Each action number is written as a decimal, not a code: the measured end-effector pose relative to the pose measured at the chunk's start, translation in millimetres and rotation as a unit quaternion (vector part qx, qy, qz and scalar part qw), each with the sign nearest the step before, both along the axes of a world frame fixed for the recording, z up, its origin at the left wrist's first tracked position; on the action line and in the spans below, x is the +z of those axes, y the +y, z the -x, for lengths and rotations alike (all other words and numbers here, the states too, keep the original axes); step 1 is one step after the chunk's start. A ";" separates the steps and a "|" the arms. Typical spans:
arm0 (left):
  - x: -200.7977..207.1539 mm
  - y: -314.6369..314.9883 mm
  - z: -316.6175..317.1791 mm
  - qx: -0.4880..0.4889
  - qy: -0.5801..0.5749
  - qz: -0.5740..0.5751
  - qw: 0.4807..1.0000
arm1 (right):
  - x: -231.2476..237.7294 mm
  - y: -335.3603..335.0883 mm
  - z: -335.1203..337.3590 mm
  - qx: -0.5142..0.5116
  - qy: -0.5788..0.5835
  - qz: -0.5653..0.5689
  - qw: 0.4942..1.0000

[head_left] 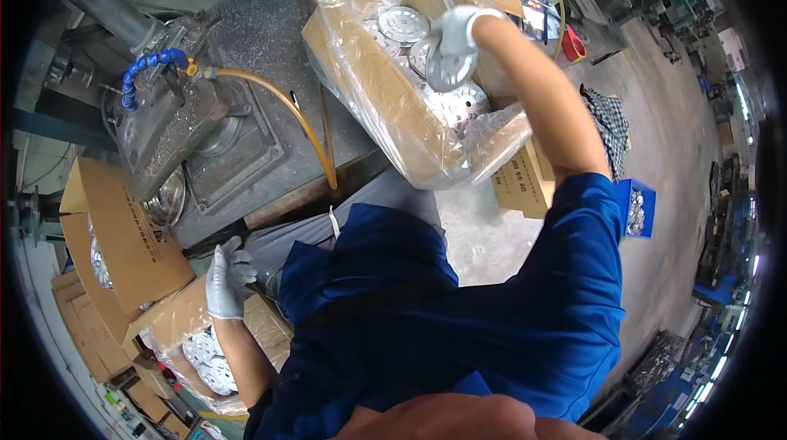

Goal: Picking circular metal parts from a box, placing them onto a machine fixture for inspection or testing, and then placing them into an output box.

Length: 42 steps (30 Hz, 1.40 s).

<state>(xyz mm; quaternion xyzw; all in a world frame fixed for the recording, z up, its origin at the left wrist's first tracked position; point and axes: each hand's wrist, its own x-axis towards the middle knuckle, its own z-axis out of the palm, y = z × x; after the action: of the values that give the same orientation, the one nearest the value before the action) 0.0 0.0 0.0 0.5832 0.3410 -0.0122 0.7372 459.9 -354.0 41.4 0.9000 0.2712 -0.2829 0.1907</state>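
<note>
Head view, upper centre of the frame: the gloved right hand is clamped on a metal disc near its rim, probably because an edge grip suits something so flat. That disc is tilted over a lined carton, whose plastic likely shields the discs lying inside. At lower left, the gloved left hand has its fingers apart, nothing visible between them, near a second carton. Upper left, a machine stands on a grey table, presumably within easy reach.
</note>
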 end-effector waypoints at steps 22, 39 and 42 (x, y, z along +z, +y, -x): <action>17.9 68.7 164.4 0.245 0.084 -0.229 0.938 | -132.2 -46.9 8.6 0.048 0.013 -0.048 0.998; -126.0 135.2 337.5 0.289 0.496 -0.319 0.754 | 80.6 -32.0 88.8 0.217 -0.102 -0.386 0.891; -129.1 126.7 293.8 0.143 0.480 -0.559 0.661 | 75.4 18.2 136.7 -0.014 0.038 -0.452 0.891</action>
<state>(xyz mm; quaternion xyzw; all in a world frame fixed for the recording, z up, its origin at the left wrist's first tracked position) -293.8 126.7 -129.1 0.7428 0.6695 0.0085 -0.0003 323.2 -335.8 116.8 0.8812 0.3642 -0.1664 -0.2514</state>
